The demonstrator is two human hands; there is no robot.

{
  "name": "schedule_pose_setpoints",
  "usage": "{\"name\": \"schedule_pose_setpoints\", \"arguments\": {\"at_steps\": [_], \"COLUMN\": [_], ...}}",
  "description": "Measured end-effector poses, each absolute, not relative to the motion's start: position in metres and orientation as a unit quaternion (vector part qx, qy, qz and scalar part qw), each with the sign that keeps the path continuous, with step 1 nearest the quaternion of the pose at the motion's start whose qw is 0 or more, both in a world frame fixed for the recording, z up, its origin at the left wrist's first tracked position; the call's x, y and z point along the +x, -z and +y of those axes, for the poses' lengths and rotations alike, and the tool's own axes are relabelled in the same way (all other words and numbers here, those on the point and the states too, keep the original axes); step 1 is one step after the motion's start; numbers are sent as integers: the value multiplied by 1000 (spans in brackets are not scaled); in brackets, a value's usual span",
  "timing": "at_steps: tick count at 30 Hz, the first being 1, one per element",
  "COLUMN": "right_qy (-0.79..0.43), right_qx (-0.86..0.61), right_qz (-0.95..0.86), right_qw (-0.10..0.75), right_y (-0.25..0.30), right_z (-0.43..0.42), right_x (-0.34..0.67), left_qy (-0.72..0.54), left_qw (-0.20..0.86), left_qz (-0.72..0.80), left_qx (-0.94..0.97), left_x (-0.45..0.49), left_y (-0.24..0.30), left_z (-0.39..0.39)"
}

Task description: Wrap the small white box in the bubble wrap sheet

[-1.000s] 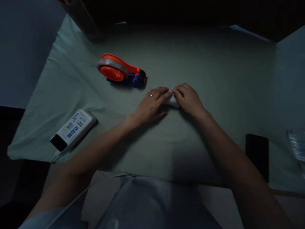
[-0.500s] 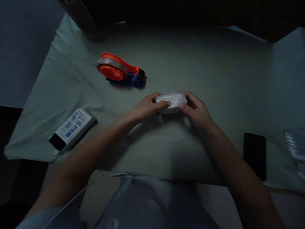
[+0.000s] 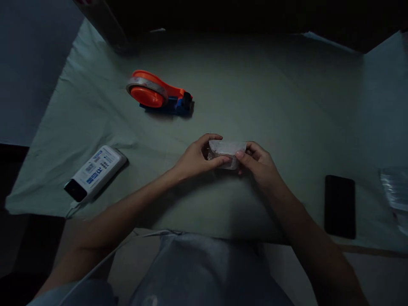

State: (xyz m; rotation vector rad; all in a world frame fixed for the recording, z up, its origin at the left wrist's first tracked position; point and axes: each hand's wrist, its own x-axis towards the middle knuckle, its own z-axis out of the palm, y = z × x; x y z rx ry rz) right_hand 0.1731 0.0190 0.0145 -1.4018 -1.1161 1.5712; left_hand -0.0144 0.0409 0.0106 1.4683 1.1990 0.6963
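Small whitish packet (image 3: 227, 148) held at both ends
The left hand (image 3: 198, 158) grips its left end, thumb across the near face; the right hand (image 3: 259, 165) pinches its right end, over the pale green cloth (image 3: 261, 93).

A pale green cloth (image 3: 270, 97) covers the table (image 3: 371, 250), whose brown edge shows at the lower right. The cloth is creased at the left and smoother in the middle. An orange and blue tape dispenser (image 3: 161, 94) lies on it, upper left of centre. At the lower left, a white device (image 3: 97, 170) with blue print lies aslant. At the lower right lies a black slab (image 3: 339, 206), with clear plastic (image 3: 393, 189) near it at the right edge.
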Motion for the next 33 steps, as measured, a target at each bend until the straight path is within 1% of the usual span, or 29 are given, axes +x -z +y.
{"name": "schedule_pose_setpoints", "arguments": {"at_steps": [4,7,12,15,17,20,24,28,33], "right_qy": [-630,-617,-591,-575,-544,-456,-342,-315,-296], "right_qx": [-513,-499,-492,-474,-481,-491,-434,-395,-395], "right_qz": [-453,-486,-569,-599,-617,-681,-787,-827,-831], "right_qw": [366,365,292,294,302,296,273,246,255], "right_y": [-11,-11,-17,-20,-22,-29,-41,-49,-45], "right_z": [15,14,15,14,12,6,-2,-6,-11], "right_x": [176,182,196,201,202,202,203,203,196], "left_qy": [-291,-275,-228,-207,-204,-194,-180,-175,-145], "left_qw": [563,594,604,620,632,643,637,633,642], "left_qz": [501,465,430,414,401,392,397,402,403], "left_qx": [590,595,630,634,631,629,635,638,636], "left_x": [-16,-17,-20,-22,-23,-24,-24,-22,-21], "left_y": [-10,-8,-14,-21,-25,-27,-27,-28,-32], "left_z": [36,30,17,15,14,13,10,9,7]}}
